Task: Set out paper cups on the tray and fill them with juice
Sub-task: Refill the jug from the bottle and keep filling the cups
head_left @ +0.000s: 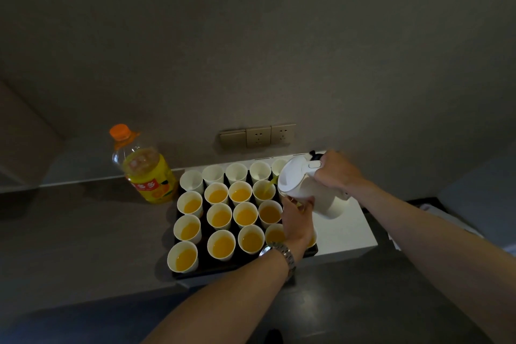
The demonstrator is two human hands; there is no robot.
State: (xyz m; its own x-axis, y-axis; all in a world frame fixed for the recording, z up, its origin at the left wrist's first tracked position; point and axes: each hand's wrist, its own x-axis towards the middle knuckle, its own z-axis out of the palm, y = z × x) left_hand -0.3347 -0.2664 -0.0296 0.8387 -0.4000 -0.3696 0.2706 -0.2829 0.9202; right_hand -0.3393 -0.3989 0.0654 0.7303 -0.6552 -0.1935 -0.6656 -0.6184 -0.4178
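On the dim grey counter [83, 232], we are gripping the white kettle's [307, 190] handle with our right hand [339, 172], streaming juice [270, 185] into a paper cup [264, 193] on the black tray [205, 269], while our left hand's [297, 220] fingers are pressing its underside.

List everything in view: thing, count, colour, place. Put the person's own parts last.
tray: one, black, on the counter.
paper cups: about twenty visible, white, in rows on the tray; most hold orange juice, the back row looks unfilled.
kettle: one, white, tilted over the tray's right side, pouring juice.
juice bottle: one, yellow with orange cap, left of the tray.
wall sockets: one beige strip, on the wall.
wristwatch: one, silver, left wrist.
left hand: steadies the kettle from below.
right hand: grips the kettle's handle.
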